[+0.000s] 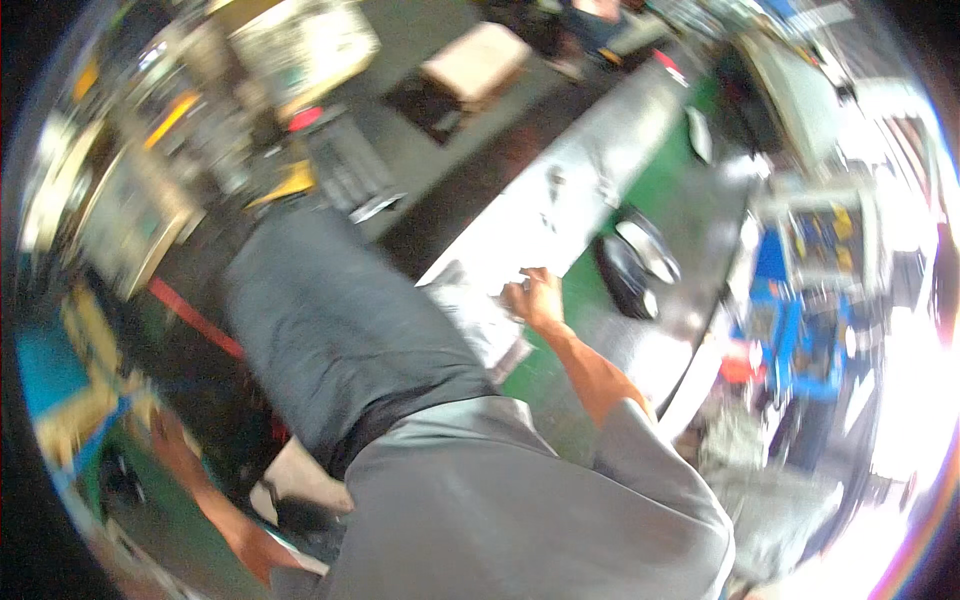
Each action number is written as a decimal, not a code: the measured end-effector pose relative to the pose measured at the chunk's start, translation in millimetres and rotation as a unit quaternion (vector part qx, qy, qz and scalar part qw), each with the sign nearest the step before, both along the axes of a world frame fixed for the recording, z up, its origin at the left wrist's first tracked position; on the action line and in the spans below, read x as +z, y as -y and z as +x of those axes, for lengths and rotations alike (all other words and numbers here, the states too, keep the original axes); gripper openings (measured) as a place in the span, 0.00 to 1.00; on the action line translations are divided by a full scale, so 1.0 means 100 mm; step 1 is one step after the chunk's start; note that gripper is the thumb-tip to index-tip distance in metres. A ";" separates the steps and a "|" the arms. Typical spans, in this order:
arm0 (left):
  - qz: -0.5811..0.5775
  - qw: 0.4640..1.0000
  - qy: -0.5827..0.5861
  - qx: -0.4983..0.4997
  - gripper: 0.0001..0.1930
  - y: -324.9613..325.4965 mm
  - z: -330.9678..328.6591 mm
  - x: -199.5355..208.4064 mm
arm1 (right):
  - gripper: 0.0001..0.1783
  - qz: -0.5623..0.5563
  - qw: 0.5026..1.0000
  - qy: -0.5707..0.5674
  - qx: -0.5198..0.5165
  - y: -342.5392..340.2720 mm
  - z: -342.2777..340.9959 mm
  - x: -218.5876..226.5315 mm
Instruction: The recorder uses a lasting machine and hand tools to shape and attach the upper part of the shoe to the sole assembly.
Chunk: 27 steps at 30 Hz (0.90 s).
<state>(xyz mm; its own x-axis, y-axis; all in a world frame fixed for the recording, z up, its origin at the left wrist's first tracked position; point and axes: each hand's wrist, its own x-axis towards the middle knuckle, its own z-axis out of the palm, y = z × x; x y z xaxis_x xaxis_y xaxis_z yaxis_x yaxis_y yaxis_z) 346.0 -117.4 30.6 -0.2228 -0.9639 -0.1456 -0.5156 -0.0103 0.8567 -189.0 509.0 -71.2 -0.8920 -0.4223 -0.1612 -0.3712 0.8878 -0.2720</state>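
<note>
My right hand (541,298) rests at the edge of a long white strip (610,150) that runs along the green bench top (560,372). Its fingers are bent, and whether anything small lies between them is blurred. Next to that hand is a crumpled, whitish, bag-like thing (475,318), partly against my leg. Far out to the left, my left hand (172,448) hangs low beside a tan box edge with a blue strip (98,430). Motion smears its fingers.
Dark shoe-like objects with pale tops (636,262) stand on the bench right of my right hand. Farther right are blue bins (800,340) and a grey-framed case (835,235). A pinkish block (477,62) sits ahead, and a pale box (135,222) stands left of my legs.
</note>
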 end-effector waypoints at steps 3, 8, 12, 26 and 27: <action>0.021 0.991 0.044 -0.126 0.28 -0.15 -0.64 -0.48 | 0.35 -0.025 0.994 -0.064 -0.085 -0.51 -0.23 0.51; 0.137 0.978 0.041 -0.150 0.27 -1.02 -1.52 -0.19 | 0.54 0.085 0.948 -0.162 -0.259 -2.13 -0.64 0.83; 0.123 0.980 0.025 -0.155 0.25 -0.89 -1.51 -0.27 | 0.65 0.103 0.954 0.062 -0.275 -3.29 -0.81 0.80; 0.125 0.900 -0.120 -0.400 0.22 -1.61 -4.02 0.17 | 0.57 -0.111 0.890 0.125 -0.423 -2.92 -0.50 0.39; 0.155 0.893 -0.134 -0.401 0.21 -1.86 -4.18 0.23 | 0.56 -0.101 0.890 0.147 -0.419 -2.90 -0.52 0.47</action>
